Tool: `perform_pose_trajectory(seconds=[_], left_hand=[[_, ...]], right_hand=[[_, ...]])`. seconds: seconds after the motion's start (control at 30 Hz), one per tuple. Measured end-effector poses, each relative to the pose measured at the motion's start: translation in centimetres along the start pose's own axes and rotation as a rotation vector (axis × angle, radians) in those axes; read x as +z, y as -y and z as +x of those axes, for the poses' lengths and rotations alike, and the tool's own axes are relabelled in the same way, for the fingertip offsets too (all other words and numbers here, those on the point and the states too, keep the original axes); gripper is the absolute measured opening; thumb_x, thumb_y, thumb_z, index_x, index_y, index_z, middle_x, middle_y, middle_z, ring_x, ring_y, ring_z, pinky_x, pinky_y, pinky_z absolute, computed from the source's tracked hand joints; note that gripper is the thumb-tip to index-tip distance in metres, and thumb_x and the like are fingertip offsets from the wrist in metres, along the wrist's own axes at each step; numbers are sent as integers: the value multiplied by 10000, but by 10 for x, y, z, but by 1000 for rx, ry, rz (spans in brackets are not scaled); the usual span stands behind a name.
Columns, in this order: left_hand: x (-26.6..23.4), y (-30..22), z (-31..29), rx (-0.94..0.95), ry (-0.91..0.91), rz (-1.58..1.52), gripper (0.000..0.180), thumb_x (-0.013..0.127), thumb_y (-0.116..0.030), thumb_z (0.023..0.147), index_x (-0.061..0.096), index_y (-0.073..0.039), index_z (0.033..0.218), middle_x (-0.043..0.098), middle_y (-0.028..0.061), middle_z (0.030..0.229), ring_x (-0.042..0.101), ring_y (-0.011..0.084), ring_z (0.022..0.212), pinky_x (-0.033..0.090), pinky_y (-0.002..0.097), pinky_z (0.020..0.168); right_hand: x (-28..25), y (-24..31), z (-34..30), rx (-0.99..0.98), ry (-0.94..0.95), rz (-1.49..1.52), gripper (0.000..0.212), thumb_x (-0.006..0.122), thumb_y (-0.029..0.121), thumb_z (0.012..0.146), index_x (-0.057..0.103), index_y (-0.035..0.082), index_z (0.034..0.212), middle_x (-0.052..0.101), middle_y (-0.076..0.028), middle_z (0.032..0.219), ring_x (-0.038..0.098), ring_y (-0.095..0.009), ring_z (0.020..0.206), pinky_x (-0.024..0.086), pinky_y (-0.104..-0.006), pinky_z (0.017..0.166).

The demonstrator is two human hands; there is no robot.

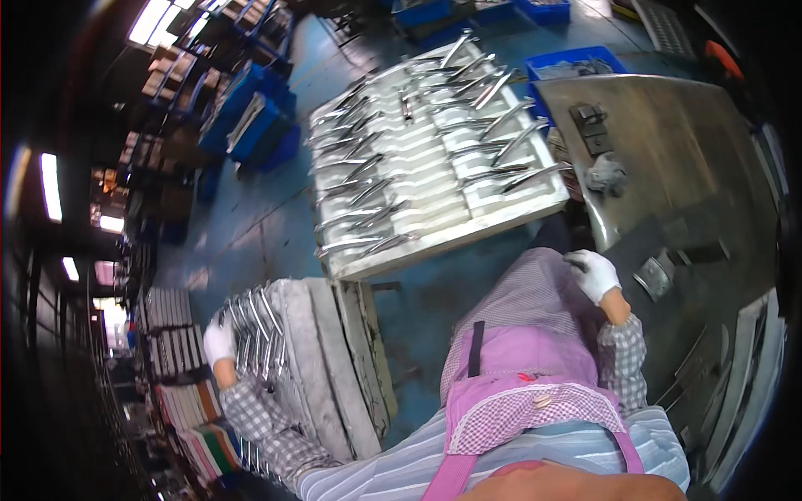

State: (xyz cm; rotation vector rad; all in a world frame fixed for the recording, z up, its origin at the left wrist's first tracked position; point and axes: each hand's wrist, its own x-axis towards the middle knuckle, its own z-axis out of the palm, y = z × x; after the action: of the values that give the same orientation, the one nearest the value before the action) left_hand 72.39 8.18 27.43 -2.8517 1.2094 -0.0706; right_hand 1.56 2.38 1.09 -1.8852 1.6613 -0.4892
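My left hand (219,342), in a white glove, is at the far left edge of a tray holding a row of shiny curved metal parts (259,330). Its fingertips reach in among the parts, and I cannot make out whether they grip one. My right hand (595,275), also gloved in white, hangs beside the apron (518,351) near the metal table's edge. Its fingers are loosely bent and apart, with nothing seen in them. Ahead, a white ridged foam tray (426,196) carries two columns of similar shiny metal parts (493,125), laid in its grooves.
On my right stands a metal worktable (685,125) with a dark block fixture (591,129), a crumpled grey cloth (606,174) and a metal tool (656,275). Thick grey foam layers (322,367) lie to my left. Blue bins (259,125) and stocked shelves stand farther back.
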Motion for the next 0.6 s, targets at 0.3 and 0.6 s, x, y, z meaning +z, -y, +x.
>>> perform_pose_trajectory(seconds=[0.3,0.6], left_hand=[[133,-464,-114,1387,-53,-257,336,645,-188,886,645,-96,1209,669,176,1052,661,345,970,540,447,809],[130,-466,-81,1225,58,-385,205,682,-126,860,699,42,976,646,266,920,646,416,896,530,470,802]], right_hand=[[-8,15,-28,24,14,-1,261,644,162,864,733,118,1106,710,-87,1119,658,-322,1047,525,-412,923],[-16,-24,-109,250,-217,328,266,632,74,844,744,56,1085,723,-139,1119,691,-289,1017,533,-356,916]])
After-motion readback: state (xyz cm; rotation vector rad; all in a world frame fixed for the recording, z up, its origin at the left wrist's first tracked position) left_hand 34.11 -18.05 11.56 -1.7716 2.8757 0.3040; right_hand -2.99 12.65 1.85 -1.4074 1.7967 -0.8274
